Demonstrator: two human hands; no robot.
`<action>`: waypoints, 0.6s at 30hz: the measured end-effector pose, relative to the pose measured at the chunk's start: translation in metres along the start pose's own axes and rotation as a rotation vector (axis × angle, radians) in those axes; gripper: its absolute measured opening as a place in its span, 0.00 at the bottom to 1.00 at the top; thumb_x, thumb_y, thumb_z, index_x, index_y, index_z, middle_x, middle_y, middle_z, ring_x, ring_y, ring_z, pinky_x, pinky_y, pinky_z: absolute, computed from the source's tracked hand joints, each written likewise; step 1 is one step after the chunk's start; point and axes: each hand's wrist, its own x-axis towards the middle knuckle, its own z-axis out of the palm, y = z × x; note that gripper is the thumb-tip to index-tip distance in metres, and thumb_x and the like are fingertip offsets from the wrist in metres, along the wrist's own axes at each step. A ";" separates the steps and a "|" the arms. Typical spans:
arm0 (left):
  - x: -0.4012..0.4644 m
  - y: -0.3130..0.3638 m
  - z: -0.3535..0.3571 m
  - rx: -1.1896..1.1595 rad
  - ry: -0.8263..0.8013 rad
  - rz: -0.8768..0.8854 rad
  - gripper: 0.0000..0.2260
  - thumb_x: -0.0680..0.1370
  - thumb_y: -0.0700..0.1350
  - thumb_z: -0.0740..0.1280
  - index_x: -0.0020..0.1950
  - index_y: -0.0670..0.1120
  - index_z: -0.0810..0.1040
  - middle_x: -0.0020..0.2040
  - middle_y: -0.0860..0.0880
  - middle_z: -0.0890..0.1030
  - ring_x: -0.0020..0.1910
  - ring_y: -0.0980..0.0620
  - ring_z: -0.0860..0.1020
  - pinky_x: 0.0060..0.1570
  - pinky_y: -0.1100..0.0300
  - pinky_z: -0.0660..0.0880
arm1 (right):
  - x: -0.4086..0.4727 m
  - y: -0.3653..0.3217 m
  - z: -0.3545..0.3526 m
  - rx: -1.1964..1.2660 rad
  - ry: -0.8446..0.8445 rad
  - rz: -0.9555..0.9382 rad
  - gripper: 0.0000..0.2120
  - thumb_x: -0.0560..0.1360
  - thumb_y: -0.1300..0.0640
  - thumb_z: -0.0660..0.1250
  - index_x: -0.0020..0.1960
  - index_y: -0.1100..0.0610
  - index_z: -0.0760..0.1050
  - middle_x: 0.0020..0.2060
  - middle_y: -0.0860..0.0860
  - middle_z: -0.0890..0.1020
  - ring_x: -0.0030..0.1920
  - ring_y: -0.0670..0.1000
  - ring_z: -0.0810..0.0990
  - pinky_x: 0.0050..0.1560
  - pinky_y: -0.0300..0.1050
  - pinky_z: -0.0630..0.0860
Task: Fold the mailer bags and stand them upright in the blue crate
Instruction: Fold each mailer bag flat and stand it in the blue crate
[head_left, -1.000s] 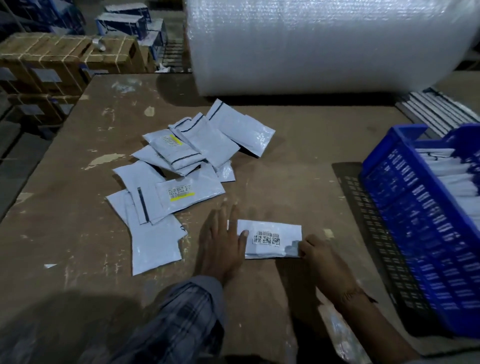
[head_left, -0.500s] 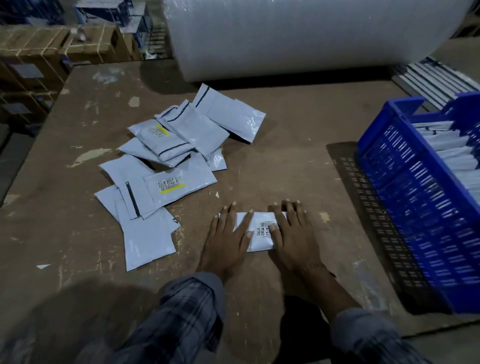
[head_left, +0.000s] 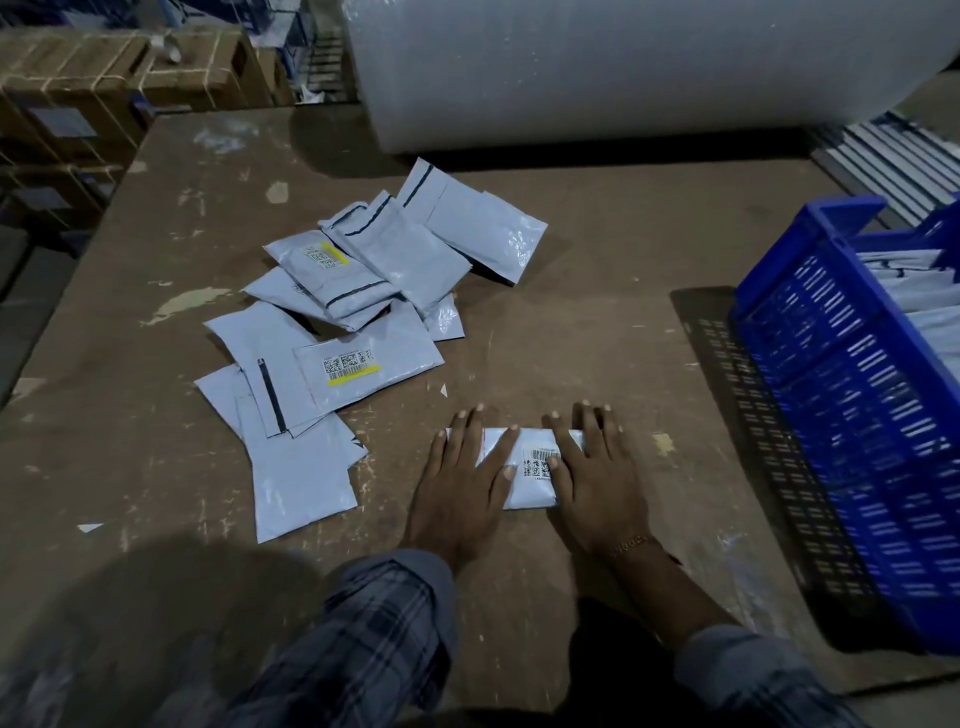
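Worn table (head_left: 597, 332), both hands pressing seemingly folded mailer bag (head_left: 524, 486) flat

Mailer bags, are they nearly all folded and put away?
Not yet. Some folded bags already stand in the blue crate. The left hand and right hand press one bag flat on the table. A loose pile still waits.

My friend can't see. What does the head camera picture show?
Two flat hands, left hand and right hand, press a folded mailer bag on a brown table. Unfolded bags lie piled to the left; a blue crate holding bags stands right.
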 end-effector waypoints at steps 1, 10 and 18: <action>0.000 0.000 0.000 -0.002 -0.001 -0.002 0.24 0.89 0.57 0.47 0.86 0.58 0.51 0.87 0.45 0.47 0.86 0.44 0.46 0.82 0.41 0.53 | 0.000 0.000 0.000 0.003 0.001 0.001 0.27 0.84 0.44 0.51 0.81 0.50 0.63 0.81 0.58 0.60 0.82 0.63 0.54 0.78 0.62 0.60; 0.001 0.003 0.000 0.022 0.005 -0.009 0.24 0.89 0.57 0.47 0.86 0.59 0.51 0.87 0.44 0.50 0.85 0.42 0.49 0.81 0.40 0.55 | 0.003 0.002 0.004 -0.003 0.004 -0.011 0.25 0.84 0.47 0.56 0.79 0.49 0.67 0.82 0.58 0.59 0.81 0.64 0.55 0.77 0.64 0.61; 0.002 0.003 0.003 0.030 0.013 -0.013 0.24 0.89 0.56 0.48 0.86 0.58 0.52 0.87 0.43 0.51 0.85 0.42 0.51 0.81 0.40 0.55 | 0.005 0.004 0.005 -0.017 0.005 -0.033 0.25 0.84 0.47 0.55 0.81 0.48 0.64 0.82 0.59 0.56 0.82 0.63 0.54 0.79 0.62 0.57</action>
